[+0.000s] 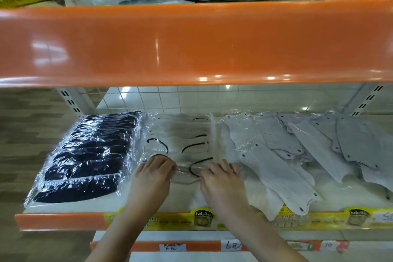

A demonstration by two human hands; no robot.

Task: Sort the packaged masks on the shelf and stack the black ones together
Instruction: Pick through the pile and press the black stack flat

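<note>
Both of the person's hands were down on the middle shelf [63,208], working at the same clear packet. The left hand [152,178] had its fingers curled onto the near edge of the white mask packet [182,168], the one with black ear loops, and the right hand [223,183] pinched that same edge just beside it. That packet lay at the front of a row of similar white masks [180,134] running back toward the wire grid. Just to the left sat the black masks [89,155], wrapped in shiny plastic and overlapped in a neat row from front to back. To the right, grey masks [297,155] lay scattered and overlapping, some hanging over the yellow price strip [255,219]. Above it all hung the glossy orange upper shelf edge [191,42].
</note>
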